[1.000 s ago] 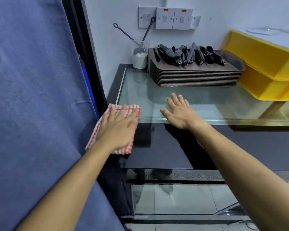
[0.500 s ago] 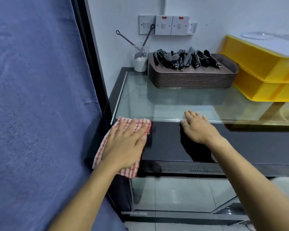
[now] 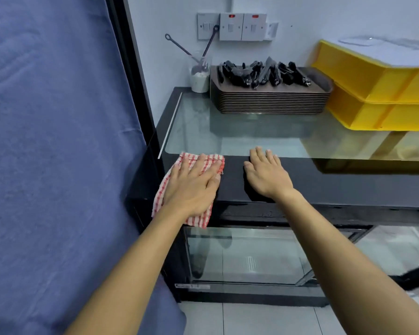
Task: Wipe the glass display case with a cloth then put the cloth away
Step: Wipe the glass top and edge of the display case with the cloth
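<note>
A red-and-white checked cloth (image 3: 163, 188) lies flat on the black front band of the glass display case (image 3: 324, 189), at its left end. My left hand (image 3: 191, 187) presses on the cloth with straight, spread fingers. To its right my right hand (image 3: 266, 175) rests flat and bare on the same black band, its fingertips at the edge of the glass top (image 3: 240, 131). Below the band is the case's glass front (image 3: 247, 255).
A blue curtain (image 3: 58, 153) hangs close on the left beside a black door frame (image 3: 133, 76). On the glass top at the back stand a stack of brown trays (image 3: 269, 100) loaded with black tongs, a white cup (image 3: 200, 77) of utensils and yellow bins (image 3: 377, 93).
Both hands slid down from the glass top's front edge onto the black band; the cloth moved with my left hand. The view has tilted lower.
</note>
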Demonstrator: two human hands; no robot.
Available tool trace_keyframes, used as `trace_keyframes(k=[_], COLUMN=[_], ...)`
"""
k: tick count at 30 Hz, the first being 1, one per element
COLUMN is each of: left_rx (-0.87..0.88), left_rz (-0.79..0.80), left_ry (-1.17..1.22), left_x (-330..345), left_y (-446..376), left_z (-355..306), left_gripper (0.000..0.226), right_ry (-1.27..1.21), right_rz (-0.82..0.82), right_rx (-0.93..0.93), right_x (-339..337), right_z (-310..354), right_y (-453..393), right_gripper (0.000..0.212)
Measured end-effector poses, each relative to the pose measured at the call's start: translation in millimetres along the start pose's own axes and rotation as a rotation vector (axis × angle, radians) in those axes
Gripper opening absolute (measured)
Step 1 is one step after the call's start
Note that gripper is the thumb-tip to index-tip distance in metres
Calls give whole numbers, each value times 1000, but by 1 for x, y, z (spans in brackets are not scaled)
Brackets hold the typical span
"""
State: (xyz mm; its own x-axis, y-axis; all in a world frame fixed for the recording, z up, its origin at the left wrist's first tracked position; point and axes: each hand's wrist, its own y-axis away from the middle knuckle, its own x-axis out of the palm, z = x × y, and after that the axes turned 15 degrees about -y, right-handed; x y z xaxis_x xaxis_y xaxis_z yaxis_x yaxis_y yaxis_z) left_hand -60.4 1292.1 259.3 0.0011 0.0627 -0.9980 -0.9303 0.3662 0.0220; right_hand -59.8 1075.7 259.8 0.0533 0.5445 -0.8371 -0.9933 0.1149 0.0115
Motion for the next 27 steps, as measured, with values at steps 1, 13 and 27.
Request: trace_keyframes(k=[1,13,27], left_rx=[-39,-114,-132], left_rz=[-11,-242,-597], left_ry=[-8,-108,-56], left_x=[3,6,62], left_y=[7,35,69], left_z=[10,53,72], left_gripper=[53,62,58], right_ry=[-1,95,217], right_rz=[6,-274,-576], right_rx=[-3,-334,-417], right_x=[-2,68,94], right_z=[0,51,43], right_y=[1,82,66], right_gripper=[60,61,52])
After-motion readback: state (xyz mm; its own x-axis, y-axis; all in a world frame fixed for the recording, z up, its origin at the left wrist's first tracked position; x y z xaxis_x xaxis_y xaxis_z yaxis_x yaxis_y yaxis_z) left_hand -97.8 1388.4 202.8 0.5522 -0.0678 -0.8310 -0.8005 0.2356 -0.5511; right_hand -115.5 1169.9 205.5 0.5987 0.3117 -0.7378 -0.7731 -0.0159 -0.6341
